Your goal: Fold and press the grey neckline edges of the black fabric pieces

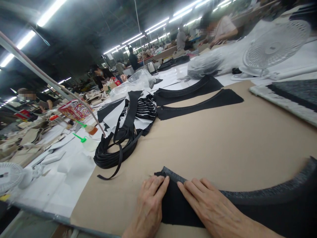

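Observation:
A black curved panel (179, 206) with a speckled grey edge strip (257, 195) lies at the front of the brown board and runs off to the right. My left hand (150, 203) grips its left corner, fingertips bent onto the end of the edge. Close beside it, my right hand (206, 203) has its fingers together, pressed on the edge strip; my palm hides part of the panel. Both thumbs are mostly hidden. Farther back on the board lie two similar black curved pieces (200, 104).
A coil of black strips (116, 152) sits left of centre, beside a striped black-and-white bundle (146, 107). Green-tipped bottles (88, 142) stand left of it. White fans (274, 46) stand at both sides. A grey-black stack (297, 96) lies right. Several people work in the background.

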Demonstrator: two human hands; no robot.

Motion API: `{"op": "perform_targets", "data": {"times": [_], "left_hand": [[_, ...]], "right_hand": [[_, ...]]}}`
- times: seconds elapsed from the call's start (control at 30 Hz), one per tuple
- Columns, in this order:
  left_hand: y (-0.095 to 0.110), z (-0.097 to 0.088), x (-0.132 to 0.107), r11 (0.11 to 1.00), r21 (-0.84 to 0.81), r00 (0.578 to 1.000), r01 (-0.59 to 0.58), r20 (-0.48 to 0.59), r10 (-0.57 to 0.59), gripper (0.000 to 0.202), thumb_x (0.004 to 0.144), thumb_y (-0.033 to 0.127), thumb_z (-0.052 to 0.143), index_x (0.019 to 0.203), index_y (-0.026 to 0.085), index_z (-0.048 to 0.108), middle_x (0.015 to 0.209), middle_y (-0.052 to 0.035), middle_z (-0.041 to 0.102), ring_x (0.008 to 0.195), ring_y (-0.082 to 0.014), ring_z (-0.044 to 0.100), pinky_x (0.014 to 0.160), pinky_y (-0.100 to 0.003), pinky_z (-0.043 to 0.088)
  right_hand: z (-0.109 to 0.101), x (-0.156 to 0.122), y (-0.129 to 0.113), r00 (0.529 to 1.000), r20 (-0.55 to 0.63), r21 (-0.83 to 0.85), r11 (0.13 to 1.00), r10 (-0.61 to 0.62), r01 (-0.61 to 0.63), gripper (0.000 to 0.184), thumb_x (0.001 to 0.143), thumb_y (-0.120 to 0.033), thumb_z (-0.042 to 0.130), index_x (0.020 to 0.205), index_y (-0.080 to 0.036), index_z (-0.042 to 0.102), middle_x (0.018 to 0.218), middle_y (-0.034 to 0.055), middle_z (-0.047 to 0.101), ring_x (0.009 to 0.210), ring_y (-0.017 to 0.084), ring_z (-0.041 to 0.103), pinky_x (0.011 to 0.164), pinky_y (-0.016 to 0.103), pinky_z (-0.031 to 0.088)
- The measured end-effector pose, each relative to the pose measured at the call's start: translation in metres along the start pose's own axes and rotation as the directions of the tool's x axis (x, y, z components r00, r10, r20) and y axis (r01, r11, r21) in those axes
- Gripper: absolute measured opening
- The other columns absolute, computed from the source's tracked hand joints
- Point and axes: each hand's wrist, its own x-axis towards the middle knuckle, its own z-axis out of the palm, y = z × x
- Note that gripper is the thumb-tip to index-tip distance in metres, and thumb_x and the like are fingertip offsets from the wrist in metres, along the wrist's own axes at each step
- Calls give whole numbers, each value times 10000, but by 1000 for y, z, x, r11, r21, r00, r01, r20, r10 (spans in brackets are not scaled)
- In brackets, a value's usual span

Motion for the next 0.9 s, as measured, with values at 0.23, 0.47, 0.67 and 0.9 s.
{"op": "perform_targets", "data": {"times": [0.23, 0.47, 0.67, 0.9], "left_hand": [[1, 0, 2, 998, 64, 1000, -2, -1, 2, 526, 915, 60, 341, 1422, 180, 411, 1247, -99, 579, 1124, -247, 492, 973, -436, 445], [7, -3, 8, 997, 65, 999, 44, 22, -46, 499, 914, 60, 343, 1392, 167, 437, 1188, -100, 598, 1040, -249, 509, 887, -430, 455], [11, -15, 26, 982, -61, 984, 179, 28, -177, 378, 910, 69, 389, 1170, 237, 605, 1018, -51, 630, 927, -213, 545, 827, -382, 464], [1, -33, 66, 958, -253, 987, 135, 123, -107, 473, 827, 56, 543, 1250, 266, 525, 1204, -29, 605, 1159, -208, 491, 1007, -417, 360]], "right_hand": [[-9, 9, 1, 999, -38, 6, 1000, -14, 14, 504, 683, -13, 408, 1166, -70, 542, 1033, 98, 614, 877, 225, 538, 794, 392, 481], [-9, 6, 0, 999, -41, 1, 1000, -5, 5, 508, 681, -18, 412, 1169, -87, 531, 1029, 95, 624, 878, 225, 549, 811, 411, 460], [-1, 4, 1, 999, 38, 60, 998, 29, -31, 532, 733, 39, 395, 1218, -135, 524, 1091, 63, 593, 974, 201, 533, 957, 421, 364], [-8, 30, 3, 955, 192, 237, 934, 225, -267, 271, 785, -61, 571, 1012, -207, 596, 972, 33, 574, 874, 213, 502, 777, 369, 362]]}}
